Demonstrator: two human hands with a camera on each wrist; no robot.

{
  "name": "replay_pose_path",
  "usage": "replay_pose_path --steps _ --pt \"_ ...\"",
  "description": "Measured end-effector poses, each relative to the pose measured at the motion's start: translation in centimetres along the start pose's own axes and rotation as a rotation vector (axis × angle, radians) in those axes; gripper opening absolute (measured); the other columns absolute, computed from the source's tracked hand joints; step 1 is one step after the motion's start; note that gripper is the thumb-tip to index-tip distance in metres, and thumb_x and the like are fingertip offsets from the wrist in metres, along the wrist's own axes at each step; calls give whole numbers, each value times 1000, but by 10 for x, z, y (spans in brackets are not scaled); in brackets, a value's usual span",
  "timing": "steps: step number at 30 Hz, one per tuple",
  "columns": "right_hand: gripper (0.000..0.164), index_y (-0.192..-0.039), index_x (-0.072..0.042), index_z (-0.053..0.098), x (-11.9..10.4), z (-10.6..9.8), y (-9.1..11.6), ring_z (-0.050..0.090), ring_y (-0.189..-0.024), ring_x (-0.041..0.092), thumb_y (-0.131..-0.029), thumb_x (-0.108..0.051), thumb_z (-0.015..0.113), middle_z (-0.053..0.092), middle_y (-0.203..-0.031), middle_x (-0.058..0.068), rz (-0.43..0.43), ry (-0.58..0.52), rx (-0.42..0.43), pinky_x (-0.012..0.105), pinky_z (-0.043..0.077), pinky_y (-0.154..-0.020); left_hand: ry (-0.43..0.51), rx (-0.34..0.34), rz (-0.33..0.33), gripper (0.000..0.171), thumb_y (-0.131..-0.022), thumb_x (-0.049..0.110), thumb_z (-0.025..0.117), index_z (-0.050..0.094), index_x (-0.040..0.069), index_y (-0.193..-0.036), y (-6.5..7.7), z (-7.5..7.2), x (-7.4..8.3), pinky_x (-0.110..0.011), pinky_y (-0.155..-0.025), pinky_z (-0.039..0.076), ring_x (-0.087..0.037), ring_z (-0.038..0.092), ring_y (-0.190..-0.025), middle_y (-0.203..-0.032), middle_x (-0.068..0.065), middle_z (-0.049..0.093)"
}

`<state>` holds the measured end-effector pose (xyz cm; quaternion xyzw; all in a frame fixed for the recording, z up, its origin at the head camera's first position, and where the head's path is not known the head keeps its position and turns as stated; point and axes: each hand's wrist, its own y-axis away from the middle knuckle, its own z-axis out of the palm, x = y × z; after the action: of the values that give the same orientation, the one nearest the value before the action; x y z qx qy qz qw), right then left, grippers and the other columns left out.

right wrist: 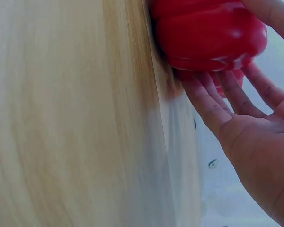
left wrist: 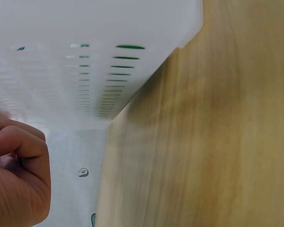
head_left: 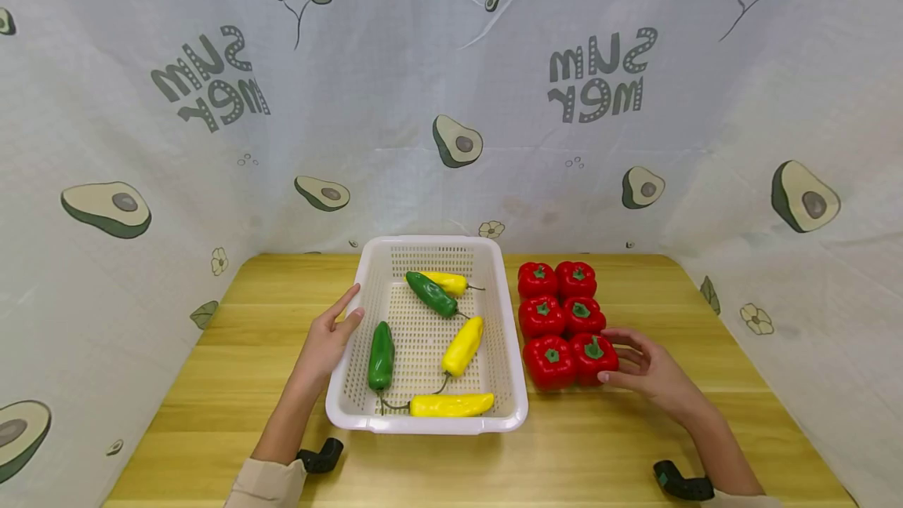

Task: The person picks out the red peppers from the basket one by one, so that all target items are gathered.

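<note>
A white plastic basket (head_left: 518,382) with slotted walls stands mid-table. At its left rim is my left hand (head_left: 331,339), thumb over the edge and fingers along the outside, holding it. In the left wrist view its fingers (left wrist: 19,142) look bent beside the basket wall (left wrist: 85,28). Two rows of red bell peppers sit right of the basket. My right hand (head_left: 652,371) has its thumb and fingers around the nearest right bell pepper (head_left: 592,359), which still rests among the others. The right wrist view shows fingers (right wrist: 232,94) reaching behind that bell pepper (right wrist: 208,38).
Inside the basket lie two green chili peppers (head_left: 382,355) and three yellow ones (head_left: 462,347), with thin stems. Another red bell pepper (head_left: 550,363) adjoins the held one. The wooden table (head_left: 233,382) meets an avocado-print cloth (head_left: 395,194) at the back and sides.
</note>
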<state>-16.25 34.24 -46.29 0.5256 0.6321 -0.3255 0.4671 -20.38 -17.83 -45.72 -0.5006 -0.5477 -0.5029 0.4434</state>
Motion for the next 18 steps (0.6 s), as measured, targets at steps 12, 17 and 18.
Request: replay_pose_path --steps 12,17,18 --pt "50 -151 3 40 -9 -7 1 50 -118 -17 -110 -24 50 53 -149 11 -79 128 74 8 49 -92 -12 5 -1 53 -106 38 57 42 37 -157 0 0 -1 -48 -75 66 -37 76 -99 -127 -28 69" --pt "49 -152 1 40 -14 -19 -7 55 -122 -6 -112 -26 44 55 -144 -6 -102 214 108 10 49 -96 -62 -30 9 57 -104 49 57 41 38 -158 0 -7 -1 -43 -70 66 -32 77 -94 -124 -26 71" --pt "50 -153 0 39 -17 -22 -9 55 -128 3 -112 -28 45 52 -148 4 -87 242 103 19 51 -102 -91 -39 10 59 -103 51 57 40 39 -158 -1 -9 0 -41 -66 65 -30 77 -86 -121 -26 72"
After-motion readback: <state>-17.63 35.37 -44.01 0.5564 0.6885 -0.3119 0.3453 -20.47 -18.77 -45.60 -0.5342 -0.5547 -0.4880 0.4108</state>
